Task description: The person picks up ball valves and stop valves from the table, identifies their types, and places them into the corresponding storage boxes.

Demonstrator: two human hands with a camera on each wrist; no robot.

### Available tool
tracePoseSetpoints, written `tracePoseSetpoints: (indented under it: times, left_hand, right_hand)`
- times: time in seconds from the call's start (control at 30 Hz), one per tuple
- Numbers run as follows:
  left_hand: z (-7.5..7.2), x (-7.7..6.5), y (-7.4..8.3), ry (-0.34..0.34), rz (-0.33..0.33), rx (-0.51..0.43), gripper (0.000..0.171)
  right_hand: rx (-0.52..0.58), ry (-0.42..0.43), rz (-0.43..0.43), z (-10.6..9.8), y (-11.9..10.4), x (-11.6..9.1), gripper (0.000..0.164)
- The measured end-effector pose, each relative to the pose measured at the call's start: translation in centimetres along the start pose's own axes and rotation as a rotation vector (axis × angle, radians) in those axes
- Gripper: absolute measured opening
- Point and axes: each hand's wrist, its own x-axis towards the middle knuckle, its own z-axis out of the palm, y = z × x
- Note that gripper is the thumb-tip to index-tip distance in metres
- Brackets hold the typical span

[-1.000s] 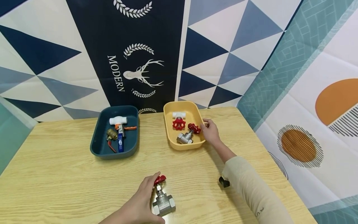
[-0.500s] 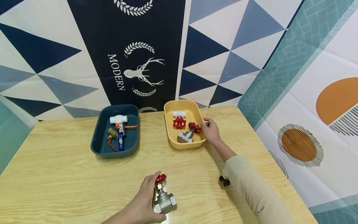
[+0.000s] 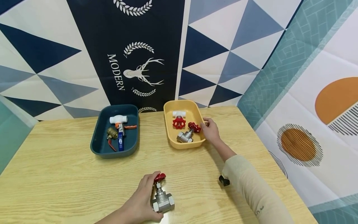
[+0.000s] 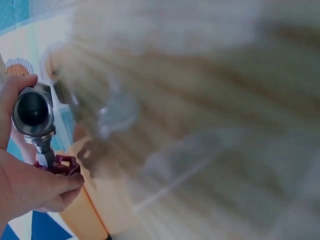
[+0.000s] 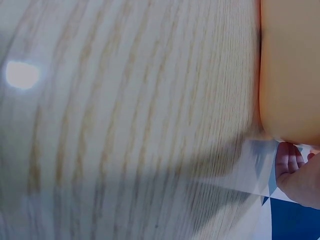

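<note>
My left hand [image 3: 142, 197] holds a steel gate valve [image 3: 163, 200] low at the front of the table, fingers at its red handwheel [image 3: 159, 177] and thumb by the body. In the left wrist view the valve's round opening [image 4: 34, 109] faces the camera. At the back right, my right hand [image 3: 211, 131] grips the right rim of a yellow bin [image 3: 184, 145]. Inside that bin lie a white valve with a red handwheel [image 3: 179, 122] and another steel valve [image 3: 185, 137]. The right wrist view shows the right-hand fingers [image 5: 287, 159] at the bin's side.
A dark blue bin [image 3: 96, 152] stands at the back left. It holds a white-bodied valve with an orange handle [image 3: 118, 119], a brass valve with a red lever [image 3: 112, 133] and a blue-handled piece [image 3: 121, 142]. A patterned backdrop [image 3: 156, 37] rises behind the table.
</note>
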Motion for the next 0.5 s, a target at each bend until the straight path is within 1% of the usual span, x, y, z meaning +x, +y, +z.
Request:
tracePoseSetpoints:
  times: [0.2, 0.33, 0.5]
  left_hand:
    - [-1.5, 0.3, 0.3, 0.082, 0.003, 0.011, 0.117]
    - [-2.4, 0.6, 0.5, 0.133, -0.031, -0.011, 0.119]
    - [-3.0, 1.1, 0.4, 0.196, -0.059, -0.039, 0.12]
  right_hand:
    - [0.004, 0.006, -0.001, -0.2, -0.1, 0.3, 0.04]
    - [0.0, -0.001, -0.002, -0.1, 0.1, 0.3, 0.041]
    - [0.014, -0.01, -0.006, 0.1, 0.3, 0.2, 0.04]
